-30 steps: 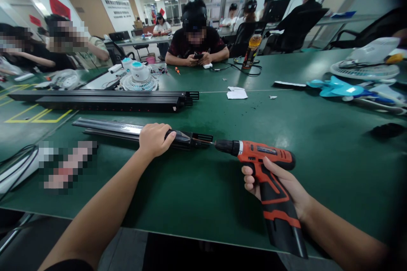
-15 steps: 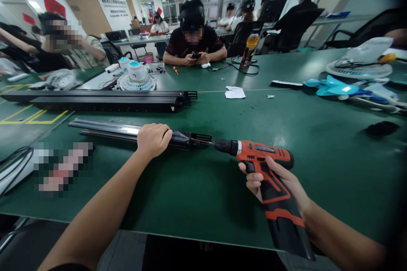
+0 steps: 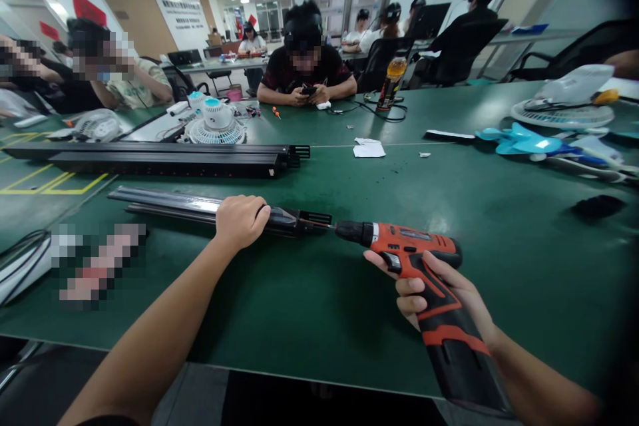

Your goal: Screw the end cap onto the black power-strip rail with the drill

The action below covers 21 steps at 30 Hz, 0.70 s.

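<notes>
My left hand [image 3: 242, 219] is wrapped over a long black housing [image 3: 282, 218] with a shiny face, which lies on the green table. Slots show at the housing's right end. In my right hand [image 3: 424, 286] is an orange and black cordless drill [image 3: 417, 246], held by its grip with the chuck pointing left. The index finger is stretched out in front of the trigger. The thin bit reaches the slotted end of the housing; whether it sits in a screw is too small to tell.
Two more long black housings [image 3: 170, 164] lie behind. White fan parts [image 3: 217, 121] stand at the back left. A paper scrap [image 3: 369, 148], a drink bottle [image 3: 392, 83] and blue fan blades [image 3: 532, 138] are farther off. Across the table a person [image 3: 305, 60] holds a phone.
My right index finger has come off the trigger and straightened. The drill's battery end has swung a little to the right and down. My left hand stays in place.
</notes>
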Motion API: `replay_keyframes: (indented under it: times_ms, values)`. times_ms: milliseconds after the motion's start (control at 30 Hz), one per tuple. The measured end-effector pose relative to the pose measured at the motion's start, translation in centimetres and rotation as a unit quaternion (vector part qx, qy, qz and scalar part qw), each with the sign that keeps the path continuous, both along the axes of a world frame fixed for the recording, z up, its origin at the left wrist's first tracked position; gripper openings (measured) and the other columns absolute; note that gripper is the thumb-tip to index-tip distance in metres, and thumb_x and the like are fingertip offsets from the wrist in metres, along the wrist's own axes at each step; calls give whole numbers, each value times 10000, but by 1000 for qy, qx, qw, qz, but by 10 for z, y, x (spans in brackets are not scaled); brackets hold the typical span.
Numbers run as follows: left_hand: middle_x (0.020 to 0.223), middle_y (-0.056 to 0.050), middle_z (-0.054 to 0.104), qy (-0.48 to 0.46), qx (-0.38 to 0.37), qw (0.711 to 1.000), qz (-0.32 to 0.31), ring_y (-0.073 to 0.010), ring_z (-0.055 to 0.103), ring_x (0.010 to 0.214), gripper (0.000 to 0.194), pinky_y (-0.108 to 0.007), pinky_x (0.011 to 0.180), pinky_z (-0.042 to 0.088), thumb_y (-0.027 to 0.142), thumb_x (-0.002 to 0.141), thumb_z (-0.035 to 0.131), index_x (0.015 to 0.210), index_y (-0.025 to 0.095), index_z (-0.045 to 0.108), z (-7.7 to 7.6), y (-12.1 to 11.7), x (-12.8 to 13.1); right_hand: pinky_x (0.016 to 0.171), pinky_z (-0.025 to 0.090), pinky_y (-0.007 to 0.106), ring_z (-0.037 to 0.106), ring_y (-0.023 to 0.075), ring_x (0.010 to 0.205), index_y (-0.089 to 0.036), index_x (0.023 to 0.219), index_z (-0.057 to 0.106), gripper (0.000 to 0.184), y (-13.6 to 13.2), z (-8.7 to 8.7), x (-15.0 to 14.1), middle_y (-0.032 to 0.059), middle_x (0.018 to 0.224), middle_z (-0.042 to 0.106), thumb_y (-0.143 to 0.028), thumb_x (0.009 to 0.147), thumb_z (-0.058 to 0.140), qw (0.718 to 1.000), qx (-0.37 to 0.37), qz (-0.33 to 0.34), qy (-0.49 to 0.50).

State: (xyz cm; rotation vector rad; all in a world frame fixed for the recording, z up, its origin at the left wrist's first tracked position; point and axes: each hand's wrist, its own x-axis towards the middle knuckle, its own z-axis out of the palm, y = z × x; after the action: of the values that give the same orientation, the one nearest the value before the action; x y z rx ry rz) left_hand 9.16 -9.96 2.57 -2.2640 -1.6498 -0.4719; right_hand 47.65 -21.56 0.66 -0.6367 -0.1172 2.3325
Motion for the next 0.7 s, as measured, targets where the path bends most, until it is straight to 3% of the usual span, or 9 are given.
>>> replay_keyframes:
  times_ms: [200,433,700]
  values:
    - [795,-74,758,4,3,1000,-5,-276,683,773,464,-424,725,412,415,1022,357,885,226,758,-1,0,-2,616,516,211,550,127,615,-103,1413,613,694,-4,4,-8,-21,658,596,-409,823,811,1000,-8,-12,-13]
    - [795,-72,766,4,19,1000,-7,-277,683,769,460,-432,730,419,399,1014,366,884,218,768,-6,1,-4,533,434,196,471,119,555,-107,1181,717,542,4,-8,-6,-55,545,430,-508,825,801,998,38,4,-46]
    - [803,-72,774,6,44,999,-15,-267,689,776,473,-420,742,430,405,1010,356,899,225,779,-8,4,-5,557,474,223,523,139,563,-87,1141,766,576,7,-8,-5,-7,550,532,-552,802,795,998,44,6,-36]
